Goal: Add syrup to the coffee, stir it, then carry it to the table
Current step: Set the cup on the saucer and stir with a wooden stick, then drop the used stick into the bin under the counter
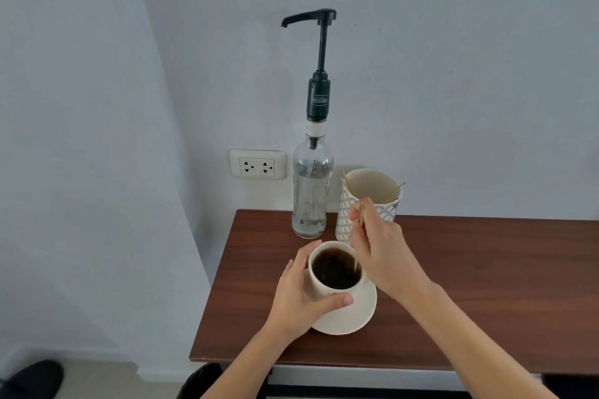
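A white cup [324, 291] of dark coffee [335, 269] stands on a white saucer [359, 314] near the left end of a dark wooden counter [486, 285]. My left hand [299, 295] wraps around the cup's left side, thumb on its front. My right hand [379, 249] pinches a thin wooden stir stick [356, 264] whose lower end dips into the coffee at the cup's right side. Behind the cup stands a clear glass syrup bottle [311, 191] with a tall black pump, its spout pointing left.
A patterned white holder [369, 194] with more wooden sticks stands right of the bottle, just behind my right hand. A wall socket [257, 164] sits on the grey wall to the left. The counter's left edge lies close to the saucer.
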